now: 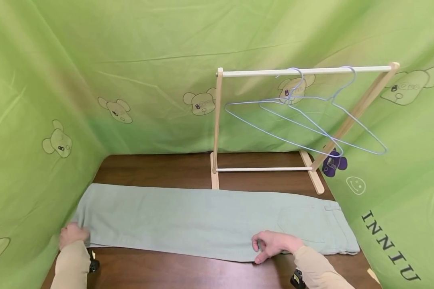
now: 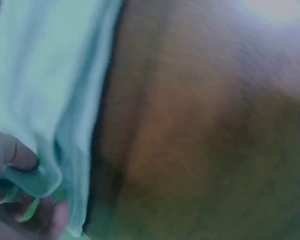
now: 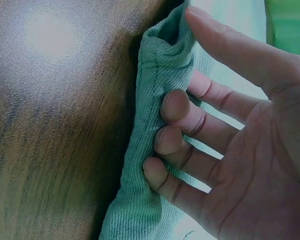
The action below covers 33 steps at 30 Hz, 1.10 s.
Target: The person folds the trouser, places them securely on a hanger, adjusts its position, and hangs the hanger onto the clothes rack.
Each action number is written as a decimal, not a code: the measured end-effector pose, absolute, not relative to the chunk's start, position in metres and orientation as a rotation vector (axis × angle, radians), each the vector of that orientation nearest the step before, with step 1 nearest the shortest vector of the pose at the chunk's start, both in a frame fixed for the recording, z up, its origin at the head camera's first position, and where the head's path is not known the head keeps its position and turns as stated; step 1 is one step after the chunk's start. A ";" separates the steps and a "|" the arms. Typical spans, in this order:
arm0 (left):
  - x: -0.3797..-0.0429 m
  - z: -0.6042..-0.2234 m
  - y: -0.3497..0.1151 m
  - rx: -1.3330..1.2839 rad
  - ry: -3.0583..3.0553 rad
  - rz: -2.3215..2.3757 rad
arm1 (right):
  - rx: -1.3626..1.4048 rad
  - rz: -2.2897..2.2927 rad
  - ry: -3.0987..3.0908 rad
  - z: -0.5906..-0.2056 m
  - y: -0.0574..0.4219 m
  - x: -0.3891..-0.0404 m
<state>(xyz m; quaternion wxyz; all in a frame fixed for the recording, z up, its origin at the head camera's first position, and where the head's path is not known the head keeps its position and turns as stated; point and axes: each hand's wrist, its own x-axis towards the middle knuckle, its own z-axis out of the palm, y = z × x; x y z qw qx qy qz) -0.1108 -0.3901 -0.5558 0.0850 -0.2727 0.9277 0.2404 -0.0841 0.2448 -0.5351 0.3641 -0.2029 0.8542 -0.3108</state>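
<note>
Pale green jeans (image 1: 173, 220) lie folded lengthwise across the table, waistband at the right and leg ends at the left. A back pocket and belt loop show near the waist. At the leg end, my left hand (image 1: 72, 235) grips the cloth; the left wrist view has the hem (image 2: 42, 180) bunched between thumb and fingers. My right hand (image 1: 275, 243) is at the near edge, by the crotch corner. Its curled fingertips (image 3: 174, 106) press on the seamed edge of the jeans (image 3: 155, 85), and the thumb meets the corner of the cloth.
A wooden rack (image 1: 218, 120) stands at the back right of the brown table (image 1: 159, 168). Two thin lilac wire hangers (image 1: 285, 138) hang from its white rail (image 1: 253, 73). Green printed cloth (image 1: 148, 48) encloses the table at the back and sides.
</note>
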 end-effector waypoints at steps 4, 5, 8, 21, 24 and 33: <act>-0.113 -0.552 -0.395 -0.893 2.692 0.940 | -0.533 -0.830 2.190 -0.536 0.246 -0.086; -0.112 -0.552 -0.396 -0.906 2.679 0.957 | -0.534 -0.845 2.184 -0.537 0.247 -0.087; -0.109 -0.550 -0.397 -0.936 2.694 0.928 | -0.528 -0.899 2.170 -0.540 0.248 -0.089; -0.092 -0.546 -0.396 -1.075 2.699 0.759 | -0.470 -0.987 2.257 -0.550 0.256 -0.092; -0.093 -0.550 -0.395 -1.036 2.700 0.728 | -0.572 -0.980 2.319 -0.551 0.259 -0.094; -0.090 -0.556 -0.395 -0.930 2.759 0.625 | -0.376 -0.768 2.789 -0.555 0.288 -0.105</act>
